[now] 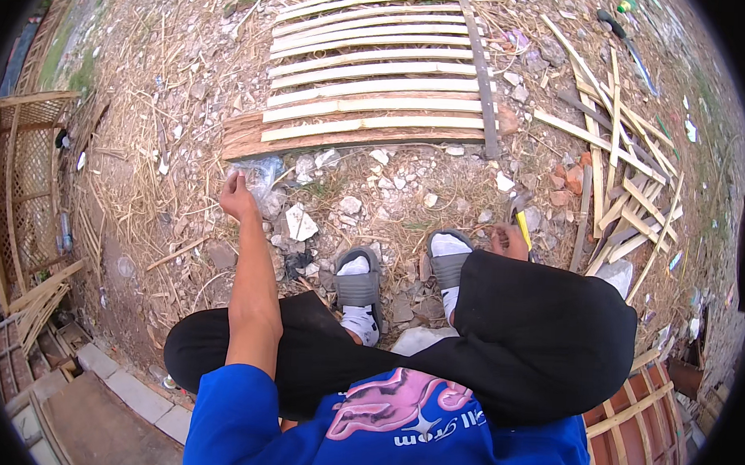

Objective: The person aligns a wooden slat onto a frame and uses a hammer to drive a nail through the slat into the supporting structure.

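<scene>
My left hand (238,197) reaches forward on the left with its fingers pinched together. Whatever they hold, if anything, is too small to make out. Just beside it, a clear plastic bag (264,175) lies on the ground by the stones. Low by my right foot, my right hand (509,240) is closed on a hammer (523,223) with a yellow handle, its head pointing away from me. In front of me lies a row of pale wooden slats (372,88), roughly parallel. A darker strip (482,78) crosses their right ends, and a thick reddish plank (247,138) runs under the nearest slats.
Loose wooden strips (618,136) lie in a heap on the right, near broken bricks (571,177). Farther right is a handsaw (638,59). A lattice panel (33,189) stands at the left. White stones (301,223) and straw litter the ground around my sandals (359,284).
</scene>
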The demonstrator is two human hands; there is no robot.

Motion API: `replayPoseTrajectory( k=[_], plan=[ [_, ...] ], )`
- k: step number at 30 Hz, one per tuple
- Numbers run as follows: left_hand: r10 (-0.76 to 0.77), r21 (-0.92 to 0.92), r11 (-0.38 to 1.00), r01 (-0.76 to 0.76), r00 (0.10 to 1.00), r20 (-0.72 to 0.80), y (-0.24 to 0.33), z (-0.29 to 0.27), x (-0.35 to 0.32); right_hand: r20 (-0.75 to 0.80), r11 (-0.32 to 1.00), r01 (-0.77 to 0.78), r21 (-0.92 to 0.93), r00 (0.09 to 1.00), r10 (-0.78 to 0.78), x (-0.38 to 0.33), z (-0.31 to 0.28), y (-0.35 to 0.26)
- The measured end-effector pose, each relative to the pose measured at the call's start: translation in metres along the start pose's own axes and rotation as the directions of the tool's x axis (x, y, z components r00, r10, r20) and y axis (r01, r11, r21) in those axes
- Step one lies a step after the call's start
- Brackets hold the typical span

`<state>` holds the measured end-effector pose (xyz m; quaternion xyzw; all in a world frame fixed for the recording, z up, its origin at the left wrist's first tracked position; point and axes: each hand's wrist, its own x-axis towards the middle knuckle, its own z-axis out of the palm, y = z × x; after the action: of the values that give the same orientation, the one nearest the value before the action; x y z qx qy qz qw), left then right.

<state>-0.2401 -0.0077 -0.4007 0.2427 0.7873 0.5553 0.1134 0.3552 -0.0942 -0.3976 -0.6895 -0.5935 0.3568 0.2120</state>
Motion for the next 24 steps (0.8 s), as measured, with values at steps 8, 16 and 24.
replayPoseTrajectory(
  k=[8, 16, 24],
  plan=[
    [0.188, -0.148, 0.974, -0.169, 0.975, 0.12, 0.13, 0.082, -0.042, -0.385, 0.945, -0.063, -0.322, 0.92, -0.07, -0.011, -0.051, -0.011],
    [0.375, -0.326, 0.927, -0.186, 0.521, 0.767, 0.186, 0.219, -0.215, -0.165, 0.917, -0.154, -0.369, 0.981, 0.098, -0.008, -0.048, -0.023],
    [0.353, -0.267, 0.926, -0.266, 0.362, 0.863, 0.168, 0.314, -0.267, -0.167, 0.968, -0.172, -0.181, 0.976, 0.142, -0.018, -0.051, -0.019]
  ],
)
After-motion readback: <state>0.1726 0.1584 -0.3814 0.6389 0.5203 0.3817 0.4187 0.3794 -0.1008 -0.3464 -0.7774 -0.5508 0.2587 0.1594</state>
